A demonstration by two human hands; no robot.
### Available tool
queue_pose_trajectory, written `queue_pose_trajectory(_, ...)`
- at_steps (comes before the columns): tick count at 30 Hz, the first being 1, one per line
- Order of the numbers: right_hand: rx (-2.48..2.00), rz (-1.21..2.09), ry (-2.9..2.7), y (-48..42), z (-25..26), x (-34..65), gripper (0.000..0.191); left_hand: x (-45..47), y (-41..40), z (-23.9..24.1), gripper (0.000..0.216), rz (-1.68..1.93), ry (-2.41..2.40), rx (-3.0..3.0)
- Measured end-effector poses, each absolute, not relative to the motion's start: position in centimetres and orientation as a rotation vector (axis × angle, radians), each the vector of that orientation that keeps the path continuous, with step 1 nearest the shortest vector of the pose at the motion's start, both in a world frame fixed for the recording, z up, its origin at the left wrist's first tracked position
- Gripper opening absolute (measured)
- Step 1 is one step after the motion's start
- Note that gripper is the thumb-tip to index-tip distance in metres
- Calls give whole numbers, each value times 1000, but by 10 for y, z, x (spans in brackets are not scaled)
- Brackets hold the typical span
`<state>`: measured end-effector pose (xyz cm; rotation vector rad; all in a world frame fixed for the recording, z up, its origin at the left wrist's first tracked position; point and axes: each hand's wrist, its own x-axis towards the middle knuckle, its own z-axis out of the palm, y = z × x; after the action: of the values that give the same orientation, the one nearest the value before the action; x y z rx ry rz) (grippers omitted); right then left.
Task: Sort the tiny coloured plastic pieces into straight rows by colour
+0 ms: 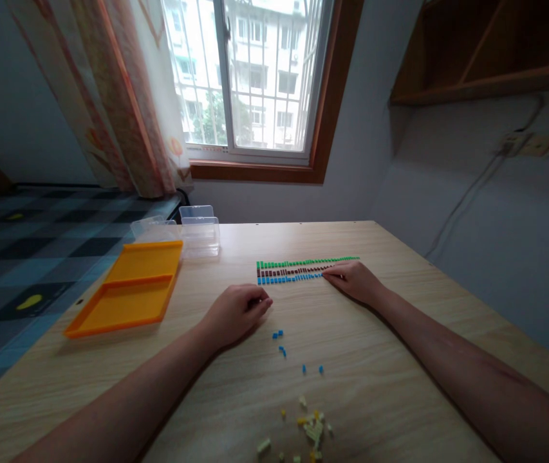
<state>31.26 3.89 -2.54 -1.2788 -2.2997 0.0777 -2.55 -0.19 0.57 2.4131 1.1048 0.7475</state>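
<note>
My right hand (354,281) reaches to the right end of a row of small blue bricks (279,280), its thumb and finger pinched on a blue brick that they mostly hide. Just beyond the blue row run a dark brown row (274,273) and a green row (284,263) of similar bricks. Nearer to me, my left hand (238,312) rests on the table with fingers curled in and thumb against them. Whatever it holds, if anything, is hidden. Several loose blue bricks (280,332) lie to the right of and below that hand.
Pale yellow and yellow bricks (313,429) form a loose pile at the table's near side. An orange two-part tray (132,302) lies at the left, with clear plastic boxes (200,235) behind it. The wooden table (428,334) stands below a window, beside a checked bed.
</note>
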Motion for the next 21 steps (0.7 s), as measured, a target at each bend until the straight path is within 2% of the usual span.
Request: queue_pose_trajectory(21, -1366, 49, -2217, 40, -28, 303, 22, -26, 1, 3, 23, 739, 1091, 2406)
